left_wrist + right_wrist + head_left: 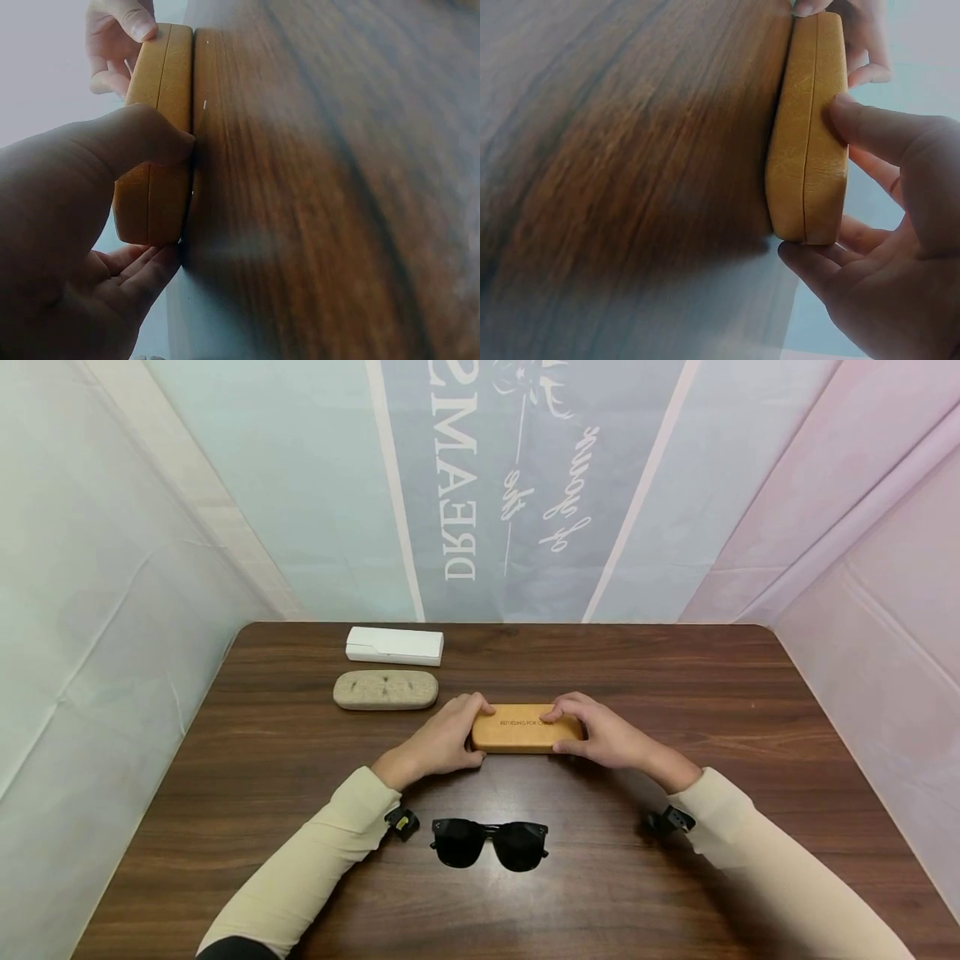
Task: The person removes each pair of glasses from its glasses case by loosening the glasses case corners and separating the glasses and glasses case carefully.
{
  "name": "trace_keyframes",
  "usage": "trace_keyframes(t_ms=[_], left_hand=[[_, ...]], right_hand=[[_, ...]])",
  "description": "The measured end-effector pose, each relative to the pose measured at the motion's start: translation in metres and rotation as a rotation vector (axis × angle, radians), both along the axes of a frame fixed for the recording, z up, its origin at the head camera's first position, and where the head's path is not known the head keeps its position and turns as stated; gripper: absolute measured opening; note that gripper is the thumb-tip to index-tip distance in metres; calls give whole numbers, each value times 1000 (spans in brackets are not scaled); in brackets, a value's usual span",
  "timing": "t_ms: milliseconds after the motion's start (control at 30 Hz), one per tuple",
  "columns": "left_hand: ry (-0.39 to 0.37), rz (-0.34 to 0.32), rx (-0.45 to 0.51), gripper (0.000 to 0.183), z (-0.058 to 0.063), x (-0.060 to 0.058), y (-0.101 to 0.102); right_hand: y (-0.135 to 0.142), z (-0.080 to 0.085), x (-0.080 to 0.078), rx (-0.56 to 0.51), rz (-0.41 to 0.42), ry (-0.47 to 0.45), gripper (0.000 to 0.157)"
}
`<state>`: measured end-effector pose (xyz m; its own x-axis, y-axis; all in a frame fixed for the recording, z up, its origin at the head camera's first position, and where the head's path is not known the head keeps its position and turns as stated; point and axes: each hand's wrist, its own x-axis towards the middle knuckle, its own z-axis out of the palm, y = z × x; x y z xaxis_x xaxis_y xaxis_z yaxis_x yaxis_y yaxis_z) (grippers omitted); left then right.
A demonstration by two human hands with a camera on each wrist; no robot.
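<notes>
A tan eyeglass case with dark lettering on its lid lies closed on the table. My left hand grips its left end, the thumb along the near side and the fingers around the end. At the other end my right hand holds it, with the thumb on the near edge and fingers over the lid. In the right wrist view a thin seam runs along the case. Black sunglasses lie folded out of either hand's touch, nearer to me, dark lenses toward the camera.
A white glasses case lies near the back edge of the brown wooden table. Just in front of it rests a beige fabric-like case, left of the tan one. Light cloth hangs behind the table and at both sides.
</notes>
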<state>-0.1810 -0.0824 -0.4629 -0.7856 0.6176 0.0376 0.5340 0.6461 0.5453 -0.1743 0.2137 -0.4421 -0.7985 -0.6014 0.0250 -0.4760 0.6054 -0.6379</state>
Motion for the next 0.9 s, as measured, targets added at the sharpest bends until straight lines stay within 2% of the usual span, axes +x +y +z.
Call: trace_keyframes(t_ms=[333, 567, 900], left_hand=[[-3, -10, -30, 59, 1, 2, -1], [-6, -17, -42, 58, 2, 1, -1], [3, -56, -71, 58, 5, -4, -1]], right_hand=[[3, -2, 3, 48, 27, 42, 37], [7, -4, 2, 86, 77, 80, 47], [9, -5, -1, 94, 80, 75, 48]])
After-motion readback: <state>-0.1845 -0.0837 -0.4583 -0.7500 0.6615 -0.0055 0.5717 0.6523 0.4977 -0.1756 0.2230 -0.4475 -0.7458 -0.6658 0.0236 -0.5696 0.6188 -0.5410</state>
